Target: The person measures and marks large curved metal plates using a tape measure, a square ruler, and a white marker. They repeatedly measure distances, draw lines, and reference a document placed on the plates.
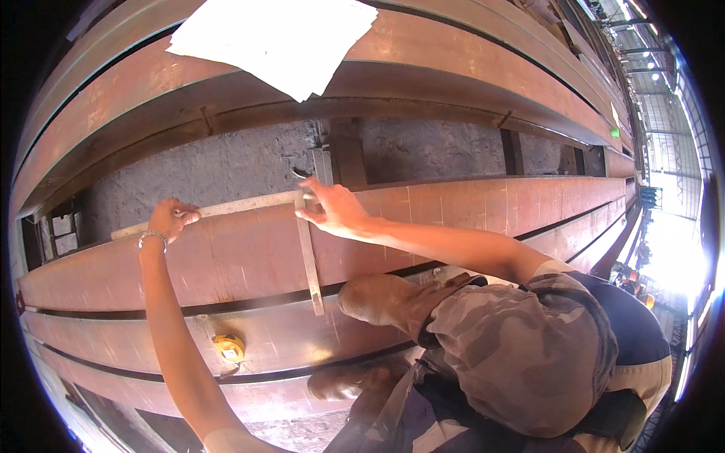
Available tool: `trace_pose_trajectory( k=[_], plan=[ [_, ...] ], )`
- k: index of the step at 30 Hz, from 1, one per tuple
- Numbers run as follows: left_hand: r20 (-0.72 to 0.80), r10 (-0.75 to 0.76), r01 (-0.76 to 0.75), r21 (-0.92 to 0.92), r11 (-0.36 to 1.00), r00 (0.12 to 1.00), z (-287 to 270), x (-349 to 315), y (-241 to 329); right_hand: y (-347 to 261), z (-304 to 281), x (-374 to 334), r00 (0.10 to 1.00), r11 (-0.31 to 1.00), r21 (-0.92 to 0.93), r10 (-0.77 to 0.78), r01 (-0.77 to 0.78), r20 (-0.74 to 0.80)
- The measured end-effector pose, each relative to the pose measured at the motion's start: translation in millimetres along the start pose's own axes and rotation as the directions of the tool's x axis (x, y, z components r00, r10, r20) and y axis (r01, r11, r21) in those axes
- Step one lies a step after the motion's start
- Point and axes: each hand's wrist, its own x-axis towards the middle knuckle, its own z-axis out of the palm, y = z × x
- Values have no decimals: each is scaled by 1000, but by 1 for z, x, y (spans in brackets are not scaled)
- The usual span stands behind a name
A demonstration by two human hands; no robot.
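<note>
An L-shaped steel square [308, 260] lies on a rust-brown steel beam [226, 260]. Its long arm runs left along the beam's far edge, and its short arm crosses the beam toward me. My left hand [173, 218], a bracelet at its wrist, has its fingers curled on the long arm. At the corner of the square, my right hand [332, 210] closes thumb and fingers around the edge. A small pale bit shows between those fingertips; I cannot tell whether it is separate from the square. Thin pale lines mark the beam right of this hand.
A yellow tape measure [229, 348] rests on a nearer beam. White paper sheets [272, 45] lie across the far beams. Dark gaps separate the parallel beams. My boot [377, 298] and camouflage trouser leg [521, 347] are close at the right. A small green object [615, 133] sits far right.
</note>
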Motion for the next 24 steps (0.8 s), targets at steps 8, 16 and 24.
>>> trace_pose_trajectory(
  k=[8, 16, 24],
  plan=[
    [33, 38, -37, -33, 999, 999, 3, 7, -6, -12, -22, -17, 956, 983, 87, -136, 163, -262],
    [1, 22, -21, -17, 1000, 1000, 4, 6, -7, -31, -47, -54, 991, 975, 198, 76, -97, 107],
    [-18, 91, -91, 24, 996, 996, 7, 14, -17, -29, -40, -59, 985, 976, 209, 30, -66, 171]
  ],
)
